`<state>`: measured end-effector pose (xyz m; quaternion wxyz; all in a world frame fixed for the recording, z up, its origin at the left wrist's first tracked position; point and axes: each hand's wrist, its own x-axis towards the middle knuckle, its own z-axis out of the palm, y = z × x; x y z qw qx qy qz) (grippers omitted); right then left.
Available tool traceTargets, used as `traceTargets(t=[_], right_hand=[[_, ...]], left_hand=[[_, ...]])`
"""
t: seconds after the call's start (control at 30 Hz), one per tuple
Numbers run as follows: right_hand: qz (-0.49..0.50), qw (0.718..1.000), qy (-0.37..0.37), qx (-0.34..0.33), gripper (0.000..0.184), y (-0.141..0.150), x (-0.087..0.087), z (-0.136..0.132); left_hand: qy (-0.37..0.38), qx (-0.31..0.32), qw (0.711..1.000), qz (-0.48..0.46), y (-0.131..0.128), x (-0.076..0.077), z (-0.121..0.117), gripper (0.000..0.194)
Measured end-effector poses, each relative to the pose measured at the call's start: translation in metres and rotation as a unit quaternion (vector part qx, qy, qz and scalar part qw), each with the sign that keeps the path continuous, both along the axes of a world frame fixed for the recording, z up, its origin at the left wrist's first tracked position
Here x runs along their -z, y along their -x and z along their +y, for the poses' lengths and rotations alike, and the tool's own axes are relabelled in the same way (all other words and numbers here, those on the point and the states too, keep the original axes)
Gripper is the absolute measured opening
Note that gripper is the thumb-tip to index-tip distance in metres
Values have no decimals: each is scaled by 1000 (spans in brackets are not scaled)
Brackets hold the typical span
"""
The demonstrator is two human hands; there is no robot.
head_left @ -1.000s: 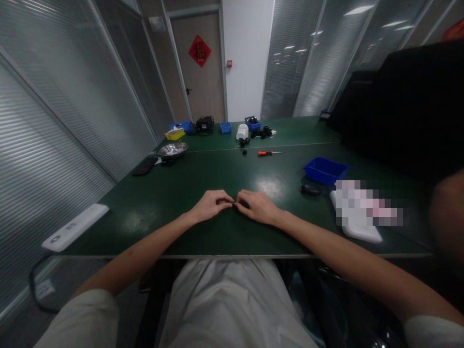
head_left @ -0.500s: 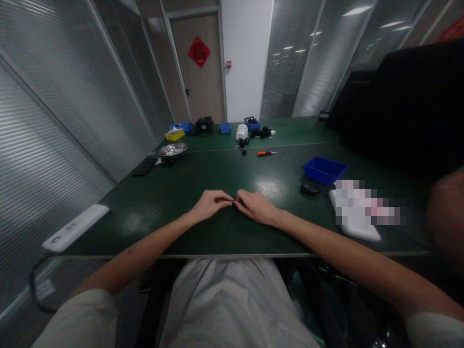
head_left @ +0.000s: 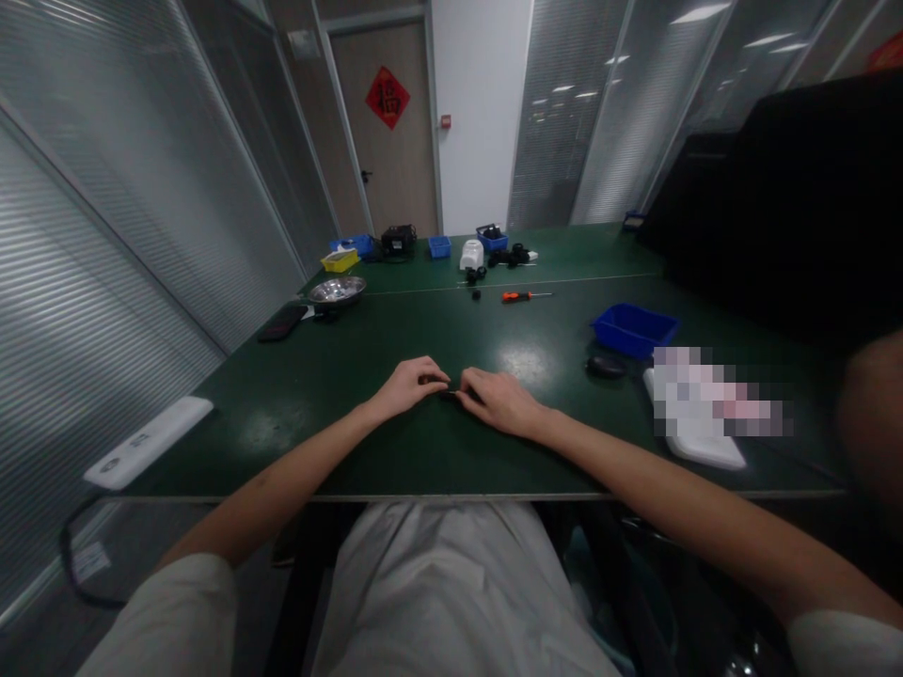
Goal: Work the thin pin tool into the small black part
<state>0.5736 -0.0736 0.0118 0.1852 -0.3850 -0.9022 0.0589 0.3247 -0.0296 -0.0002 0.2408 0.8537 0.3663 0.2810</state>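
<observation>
Both hands rest on the green table (head_left: 367, 432) just in front of me, fingertips meeting at the middle. My left hand (head_left: 411, 385) is curled, thumb and fingers pinched together. My right hand (head_left: 495, 400) is curled the same way, pinching toward the left one. Between the fingertips sits a small dark thing (head_left: 451, 393), too small and dim to name. Both hands seem to grip it.
A blue bin (head_left: 635, 329), a black oval object (head_left: 605, 367) and a white slab (head_left: 698, 437) lie to the right. An orange-handled screwdriver (head_left: 526, 296), a metal bowl (head_left: 337, 292), a phone (head_left: 282, 322) and small bins lie farther back. A white power strip (head_left: 145, 442) lies at left.
My left hand has drawn back slightly to the left, so a small gap with the dark thing shows between the fingertips. The right hand has barely moved.
</observation>
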Motion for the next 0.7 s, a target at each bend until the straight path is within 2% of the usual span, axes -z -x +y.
traceTargets(t=[0.4,0.5,0.6,0.7], right_hand=[[28,1000,-1,2,15,-3,0,0],[41,999,-6,-2,14,-3,-4,-4],[105,994,2,-26,14,10,-19,-21],[233,963,74,-117,18,39,-52,-59]], left_hand=[[-52,74,995,41,-2,-19,-27,30],[-74,78,992,63,1,-19,-25,24],[-80,69,993,54,8,-18,-20,22],[-61,67,994,54,12,-17,-20,27]])
